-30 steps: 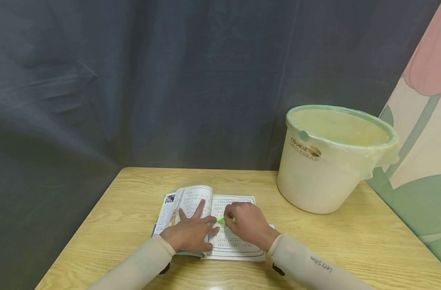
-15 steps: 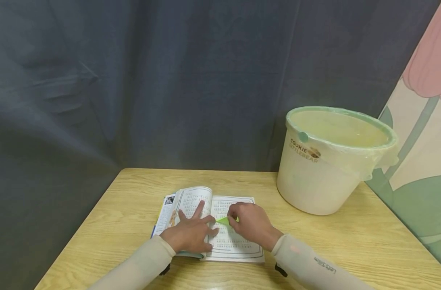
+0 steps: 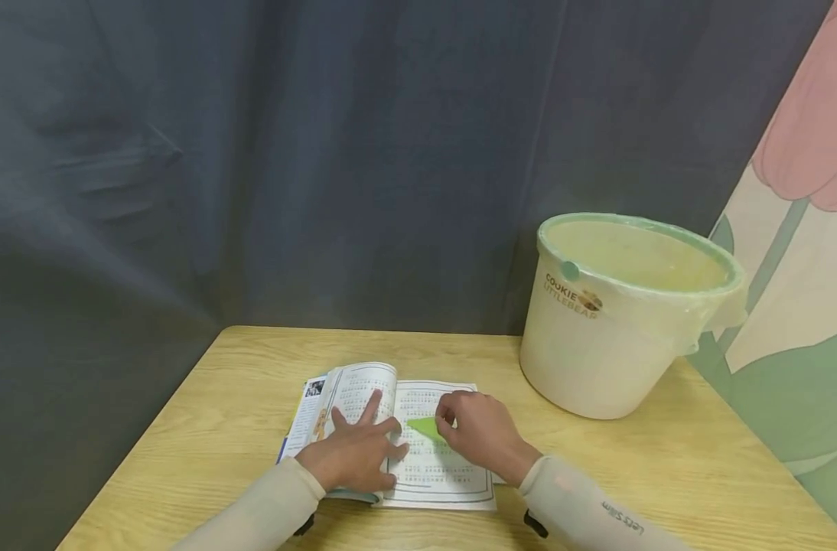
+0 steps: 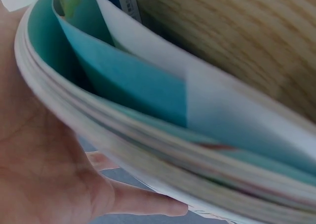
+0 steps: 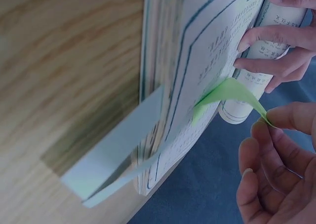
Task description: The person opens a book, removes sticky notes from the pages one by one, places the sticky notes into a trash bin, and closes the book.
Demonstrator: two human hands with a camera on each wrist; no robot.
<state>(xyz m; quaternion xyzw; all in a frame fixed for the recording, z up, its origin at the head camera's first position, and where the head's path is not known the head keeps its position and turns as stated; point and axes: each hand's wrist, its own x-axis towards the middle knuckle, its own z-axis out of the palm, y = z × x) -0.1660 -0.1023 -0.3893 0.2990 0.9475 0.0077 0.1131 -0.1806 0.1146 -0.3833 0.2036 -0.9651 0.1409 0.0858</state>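
Observation:
An open book [image 3: 453, 490] lies on the wooden table. My left hand [image 3: 353, 453] rests spread on it near the spine, fingers straight, over the curved left pages. My right hand [image 3: 486, 430] pinches one end of a bright green paper note [image 3: 421, 427], which looks like a sticky note, between thumb and fingertips. In the right wrist view the green note [image 5: 232, 90] bends up off the right page, its other end still touching the paper. The left wrist view shows the book's curled page stack [image 4: 143, 140] beside my left palm.
A pale blue paper strip [image 5: 111, 152] sticks out from the book's page edge in the right wrist view. A large cream bucket [image 3: 597, 352] with a green rim stands at the table's back right. A dark curtain [image 3: 391, 168] hangs behind the table.
My right hand has drawn slightly to the right, and more of the green note shows, lifting off the page. My left hand keeps its place on the book. The head view has tilted slightly.

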